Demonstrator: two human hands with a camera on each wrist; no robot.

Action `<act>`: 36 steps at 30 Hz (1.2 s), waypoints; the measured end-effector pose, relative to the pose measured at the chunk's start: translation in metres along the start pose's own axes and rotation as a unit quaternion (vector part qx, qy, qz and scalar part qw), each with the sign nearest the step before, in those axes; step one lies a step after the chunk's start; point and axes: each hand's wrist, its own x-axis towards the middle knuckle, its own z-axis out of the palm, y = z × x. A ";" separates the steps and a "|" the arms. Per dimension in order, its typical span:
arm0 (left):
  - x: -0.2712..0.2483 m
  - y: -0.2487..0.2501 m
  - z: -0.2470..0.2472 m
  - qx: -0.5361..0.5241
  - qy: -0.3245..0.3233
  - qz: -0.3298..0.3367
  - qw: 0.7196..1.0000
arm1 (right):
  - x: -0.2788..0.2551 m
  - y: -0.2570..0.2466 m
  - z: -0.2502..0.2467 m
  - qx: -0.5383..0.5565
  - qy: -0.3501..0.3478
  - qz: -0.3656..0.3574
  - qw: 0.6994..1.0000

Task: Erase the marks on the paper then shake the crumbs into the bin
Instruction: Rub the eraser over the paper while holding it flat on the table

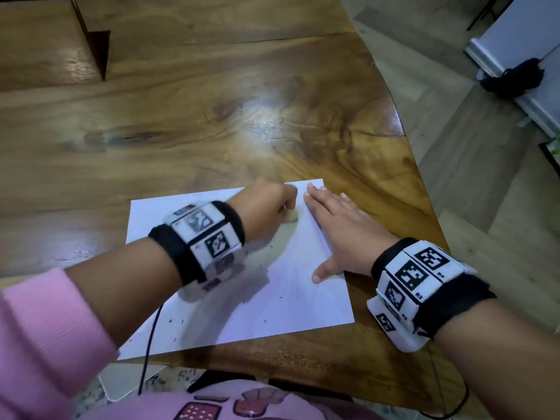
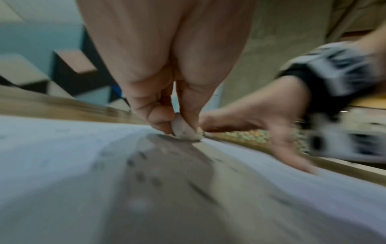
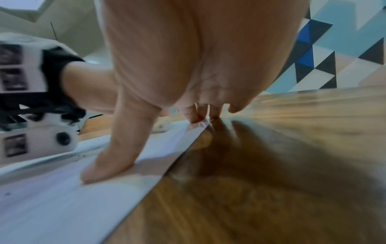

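A white sheet of paper point(image 1: 291, 298) lies on the wooden table point(image 1: 181, 122) near its front edge. My left hand point(image 1: 266, 204) pinches a small white eraser point(image 1: 293, 216) and presses it onto the sheet's far part; the eraser point(image 2: 185, 130) touches the paper point(image 2: 62, 156) between my fingertips. My right hand point(image 1: 339, 228) lies flat with straight fingers on the sheet's right edge, thumb point(image 3: 110, 160) pressed on the paper point(image 3: 62, 206). Dark eraser crumbs point(image 1: 178, 322) are scattered over the sheet, with several crumbs point(image 2: 142, 165) close to the eraser. Both wrists wear marker bands.
The table's curved right edge point(image 1: 424, 189) runs close to my right hand, with floor beyond. A dark wooden block point(image 1: 51, 40) stands at the back left. A black cable point(image 1: 151, 338) hangs from my left wrist over the front edge. No bin is in view.
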 end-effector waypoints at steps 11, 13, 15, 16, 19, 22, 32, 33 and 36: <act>-0.034 0.013 0.008 0.007 -0.087 0.069 0.994 | -0.001 0.005 0.002 -0.023 -0.012 -0.009 1.000; -0.008 0.004 -0.003 -0.002 -0.017 0.011 1.000 | 0.000 0.006 0.003 -0.024 -0.013 -0.010 1.000; 0.007 0.002 -0.006 -0.019 0.030 -0.025 0.999 | 0.000 0.006 0.003 -0.026 -0.015 -0.010 1.000; 0.006 0.005 -0.004 -0.028 0.030 -0.027 0.999 | 0.001 0.007 0.003 -0.026 -0.016 -0.010 0.999; -0.025 0.019 0.012 -0.018 -0.055 0.053 0.997 | 0.001 0.009 0.003 -0.022 -0.021 -0.013 0.999; -0.045 0.023 0.019 0.003 -0.108 0.104 0.989 | 0.001 0.011 0.002 -0.019 -0.029 -0.015 0.999; -0.034 0.017 0.009 -0.015 -0.064 0.036 0.997 | -0.005 0.020 0.002 -0.025 -0.013 0.006 1.000; -0.027 0.013 0.005 -0.018 -0.045 0.014 0.999 | -0.005 0.020 0.003 -0.027 -0.016 0.005 0.999; -0.004 0.005 -0.009 -0.037 0.020 -0.041 0.998 | -0.005 0.018 0.003 -0.032 -0.024 0.007 0.999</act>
